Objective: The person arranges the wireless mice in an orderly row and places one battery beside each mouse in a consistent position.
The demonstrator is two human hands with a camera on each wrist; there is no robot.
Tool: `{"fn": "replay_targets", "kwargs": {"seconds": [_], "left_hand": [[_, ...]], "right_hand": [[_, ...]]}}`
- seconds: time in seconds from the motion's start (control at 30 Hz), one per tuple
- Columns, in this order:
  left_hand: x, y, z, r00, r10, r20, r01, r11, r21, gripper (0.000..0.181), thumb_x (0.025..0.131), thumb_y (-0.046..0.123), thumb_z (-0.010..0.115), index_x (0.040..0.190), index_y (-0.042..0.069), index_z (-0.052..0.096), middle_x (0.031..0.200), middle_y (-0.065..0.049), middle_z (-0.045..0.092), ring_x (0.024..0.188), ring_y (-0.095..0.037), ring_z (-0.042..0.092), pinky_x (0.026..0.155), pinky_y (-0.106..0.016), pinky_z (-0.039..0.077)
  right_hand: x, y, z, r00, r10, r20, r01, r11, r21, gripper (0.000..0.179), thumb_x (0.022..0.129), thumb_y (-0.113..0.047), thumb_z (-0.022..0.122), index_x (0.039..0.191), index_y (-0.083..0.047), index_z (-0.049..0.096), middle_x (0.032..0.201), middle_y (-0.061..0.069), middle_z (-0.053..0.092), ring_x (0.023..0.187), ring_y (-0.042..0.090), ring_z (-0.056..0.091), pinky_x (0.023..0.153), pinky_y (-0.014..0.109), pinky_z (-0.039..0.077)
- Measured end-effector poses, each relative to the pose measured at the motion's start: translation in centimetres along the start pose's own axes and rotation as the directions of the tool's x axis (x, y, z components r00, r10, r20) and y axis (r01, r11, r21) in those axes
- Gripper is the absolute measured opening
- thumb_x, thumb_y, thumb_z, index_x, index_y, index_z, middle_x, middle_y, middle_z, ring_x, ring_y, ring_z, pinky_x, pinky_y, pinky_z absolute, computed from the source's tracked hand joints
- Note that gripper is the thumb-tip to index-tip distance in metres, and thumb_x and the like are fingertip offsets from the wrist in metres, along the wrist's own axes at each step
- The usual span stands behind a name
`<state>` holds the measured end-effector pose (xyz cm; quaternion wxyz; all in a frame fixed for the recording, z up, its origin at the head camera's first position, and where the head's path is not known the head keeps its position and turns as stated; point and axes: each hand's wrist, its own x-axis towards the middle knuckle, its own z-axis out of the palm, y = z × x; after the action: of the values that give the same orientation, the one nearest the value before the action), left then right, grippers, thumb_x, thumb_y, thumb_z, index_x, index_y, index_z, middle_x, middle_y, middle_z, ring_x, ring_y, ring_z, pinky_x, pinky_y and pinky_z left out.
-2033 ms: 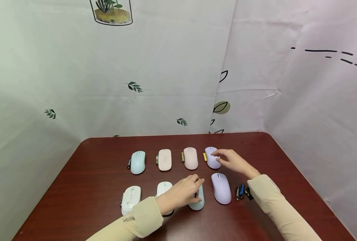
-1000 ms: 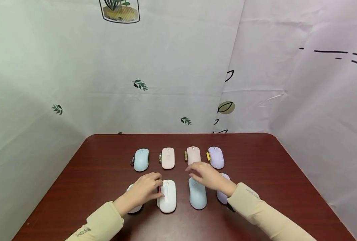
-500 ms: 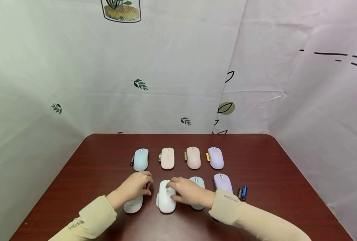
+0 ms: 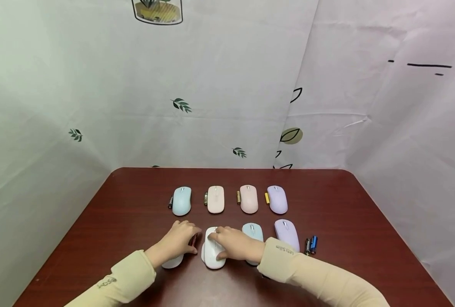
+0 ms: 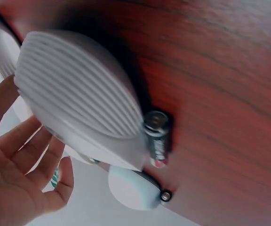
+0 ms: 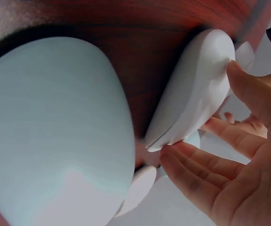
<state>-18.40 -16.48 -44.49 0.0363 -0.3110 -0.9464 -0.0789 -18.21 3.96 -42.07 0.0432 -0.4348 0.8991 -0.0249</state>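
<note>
My left hand pinches a small red battery between thumb and fingers, just above the left white mouse. That mouse is partly hidden by the hand. Its ribbed rear cover fills much of the left wrist view, with a black battery lying beside it. My right hand grips the other white mouse, thumb and fingers spread over its top and edges. A white piece sticks out along that mouse's left side. In the right wrist view, the fingertips touch the mouse's front end.
A light blue mouse and a purple mouse stand right, partly behind the right arm. Two batteries lie beyond. Across the back are blue, cream, pink and purple mice, each beside a battery.
My left hand has moved left with the red battery, from the light blue mouse to the left white mouse. My right hand has moved left from the back purple mouse onto the white mouse.
</note>
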Motion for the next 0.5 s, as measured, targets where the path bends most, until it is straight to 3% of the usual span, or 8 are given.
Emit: {"fn": "replay_targets", "kwargs": {"seconds": [0.17,0.33,0.5], "left_hand": [[0.5,0.6,0.4,1.0,0.024,0.01,-0.024,0.998,-0.064,0.031,0.059,0.016,0.087,0.08,0.004,0.068,0.075,-0.001,0.059,0.066,-0.014,0.057,0.06,-0.029,0.044],[0.8,1.1,0.5,0.999,-0.013,0.029,0.017,0.989,-0.144,0.031,0.055,0.005,0.086,0.079,0.001,0.067,0.077,-0.002,0.057,0.066,-0.013,0.054,0.059,-0.028,0.046],[0.8,1.6,0.4,0.998,-0.034,0.044,0.042,0.984,-0.175,0.035,0.053,0.001,0.086,0.083,-0.001,0.067,0.079,-0.003,0.056,0.068,-0.015,0.055,0.06,-0.028,0.048]], "right_hand": [[0.1,-0.2,0.1,1.0,0.003,0.003,-0.003,1.0,-0.021,0.051,0.073,-0.031,0.078,0.118,-0.015,0.06,0.111,0.003,0.062,0.098,0.013,0.061,0.08,0.022,0.049],[0.3,-0.7,0.1,1.0,0.01,-0.014,-0.011,0.998,-0.07,0.046,0.068,-0.032,0.079,0.106,-0.016,0.06,0.097,0.001,0.063,0.086,0.011,0.063,0.067,0.022,0.048],[0.3,-0.7,0.2,0.999,0.03,-0.021,-0.032,0.996,-0.082,0.046,0.067,-0.032,0.08,0.105,-0.016,0.06,0.094,0.001,0.062,0.082,0.011,0.063,0.064,0.022,0.048]]}}
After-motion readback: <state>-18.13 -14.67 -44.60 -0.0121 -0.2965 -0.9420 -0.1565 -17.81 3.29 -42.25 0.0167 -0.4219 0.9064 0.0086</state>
